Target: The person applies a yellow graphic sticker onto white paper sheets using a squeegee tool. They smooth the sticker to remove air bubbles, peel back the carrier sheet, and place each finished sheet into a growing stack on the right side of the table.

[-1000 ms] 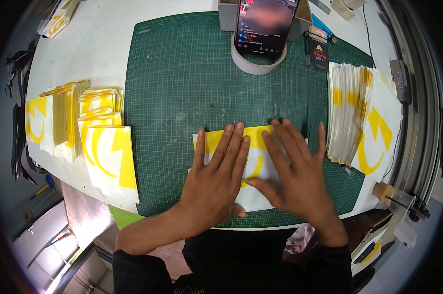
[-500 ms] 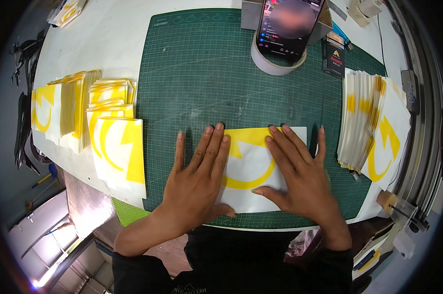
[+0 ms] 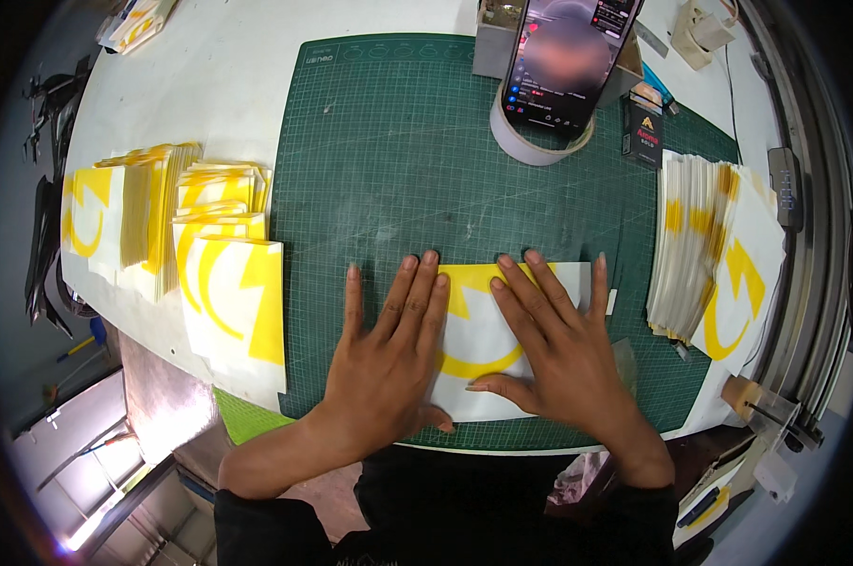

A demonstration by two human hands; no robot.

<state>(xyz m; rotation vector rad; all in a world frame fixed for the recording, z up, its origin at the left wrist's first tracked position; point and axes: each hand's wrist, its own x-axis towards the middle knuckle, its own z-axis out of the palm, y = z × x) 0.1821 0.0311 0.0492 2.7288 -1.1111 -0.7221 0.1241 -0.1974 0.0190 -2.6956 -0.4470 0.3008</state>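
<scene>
A white folded sheet (image 3: 473,336) with a yellow curved print lies flat on the green cutting mat (image 3: 398,170), near its front edge. My left hand (image 3: 384,363) presses on the sheet's left side, fingers stretched out and pointing away from me. Across its right part lies my right hand (image 3: 568,354), fingers spread and thumb reaching toward the sheet's middle. Both palms face down, and neither hand grips anything. The hands cover the sheet's left edge and much of its right side.
Stacks of yellow-and-white folded sheets (image 3: 242,292) stand left of the mat. Another bundle (image 3: 690,245) leans at the right. Behind, a phone (image 3: 568,66) rests in a tape roll (image 3: 525,146), beside a small dark box (image 3: 642,137). A metal rail (image 3: 808,255) runs along the right.
My right hand has slid a little to the left over the sheet, uncovering more of its right edge. My left hand stays nearly in place. The whole view has shifted slightly downward.
</scene>
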